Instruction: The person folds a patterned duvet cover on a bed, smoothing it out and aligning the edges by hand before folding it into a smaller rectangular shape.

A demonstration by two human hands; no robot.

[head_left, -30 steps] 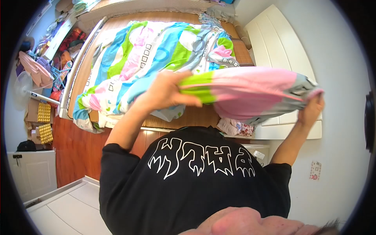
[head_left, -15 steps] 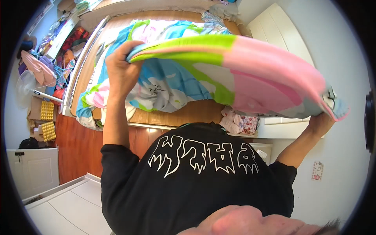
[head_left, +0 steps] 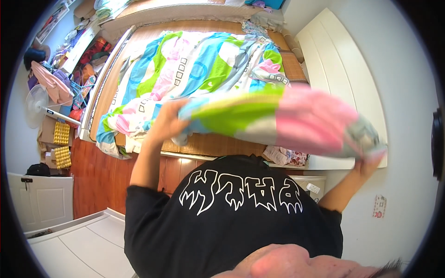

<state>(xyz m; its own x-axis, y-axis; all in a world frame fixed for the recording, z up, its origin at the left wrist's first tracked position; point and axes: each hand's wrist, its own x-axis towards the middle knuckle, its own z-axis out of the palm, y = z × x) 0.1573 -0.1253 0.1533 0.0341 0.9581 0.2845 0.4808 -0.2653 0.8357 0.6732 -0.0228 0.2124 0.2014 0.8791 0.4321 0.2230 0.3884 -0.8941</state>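
Note:
A colourful duvet cover (head_left: 241, 113) in green, pink, blue and white hangs stretched between my two hands, its near edge blurred by motion. My left hand (head_left: 168, 121) grips the blue corner. At the far right end my right hand (head_left: 368, 166) is closed on the grey and pink corner, partly hidden by the cloth. Beyond it, fabric of the same pattern (head_left: 185, 69) lies spread with wrinkles over the bed (head_left: 199, 144). Whether this is all one piece is hard to see, since the raised edge hides the join.
A white headboard (head_left: 333, 69) stands on the right, by the wall. Folded clothes (head_left: 289, 156) lie beside the bed's near right corner. On the left are a white fan (head_left: 38, 103), a pink garment (head_left: 51, 83) and yellow trays (head_left: 61, 134). A white cabinet top (head_left: 88, 245) is at lower left.
Both hands have come down and nearer, lowering the duvet cover's raised edge. More of the patterned fabric on the bed now shows, lying flatter. My left hand has shifted right.

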